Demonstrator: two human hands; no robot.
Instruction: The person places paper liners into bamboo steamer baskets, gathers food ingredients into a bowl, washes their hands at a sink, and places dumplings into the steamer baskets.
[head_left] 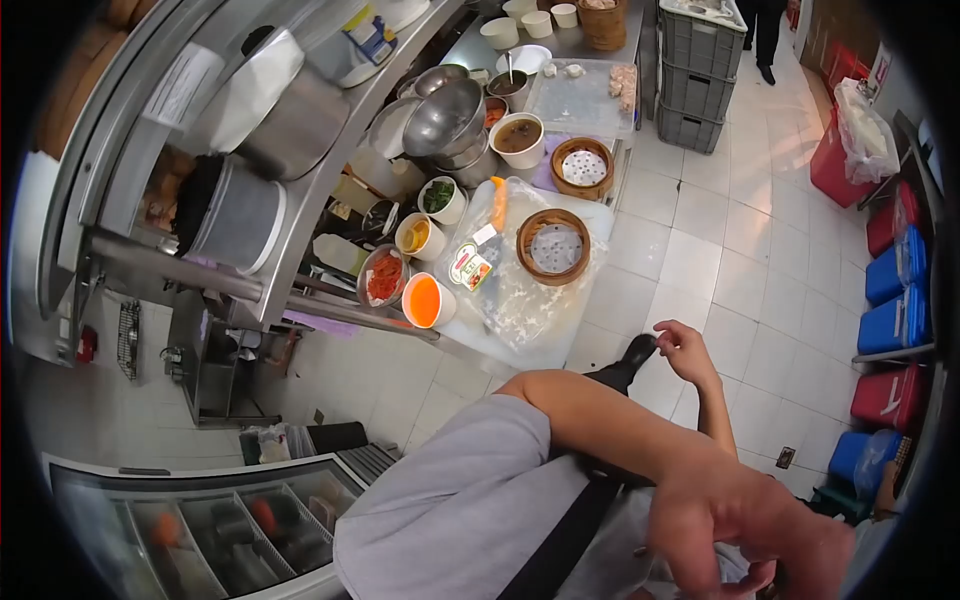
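Note:
My left arm reaches across in front of my grey shirt (440, 490). My left hand (735, 520) is large and close to the camera at the lower right; its bent fingers look apart, with nothing visible in them, though the frame edge and blur hide part. Behind that wrist rises my right forearm. My right hand (685, 350) hangs over the floor with loosely curled fingers apart and no object seen. Nearest on the counter is a bamboo steamer (553, 247) with a perforated white liner, standing on a plastic-covered white board (520, 330).
A second bamboo steamer (582, 168) sits farther back. Along the counter stand a tub of orange liquid (427, 301), a bowl of red food (383, 277), a soup tub (518, 138) and metal bowls (445, 118). Grey crates (698, 75) and blue bins (893, 325) border the tiled floor.

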